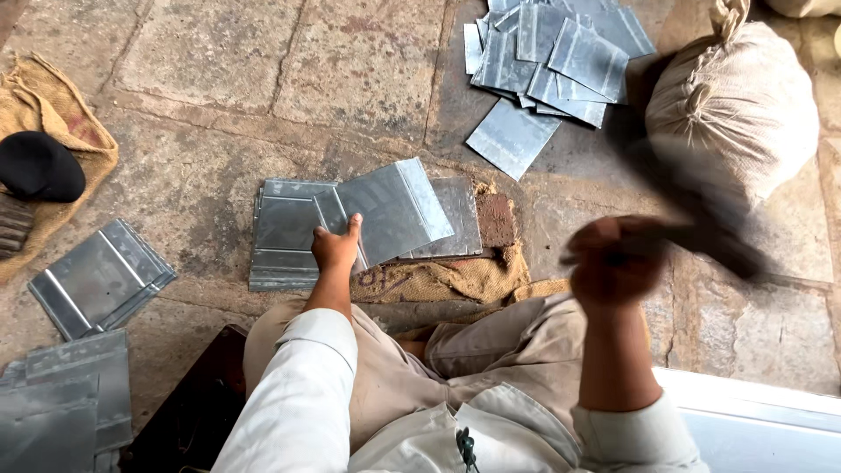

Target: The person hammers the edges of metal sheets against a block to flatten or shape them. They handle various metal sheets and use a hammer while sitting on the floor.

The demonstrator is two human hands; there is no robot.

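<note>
One grey metal sheet (394, 210) lay tilted on top of a flat stack of like sheets (285, 235), which rested partly on a fold of burlap (438, 280) and a rusty block (496, 219) on the stone floor (201, 79). The left hand (335, 247) pinned the sheet's near corner, fingers together and pressed flat, thumb raised against its edge. The right hand (616, 260) was clenched around the handle of a dark hammer (701, 210), lifted to the right and blurred.

Judging from how things lay, the work looked partway through: a loose heap of sheets (556, 52) sat well beyond, beside a tied sack (736, 105), while ridged sheets (101, 278) lay to the left and another pile (61, 403) nearer in. Which heap was finished could not be told. A dark cap (37, 165) rested on more burlap at the far left.
</note>
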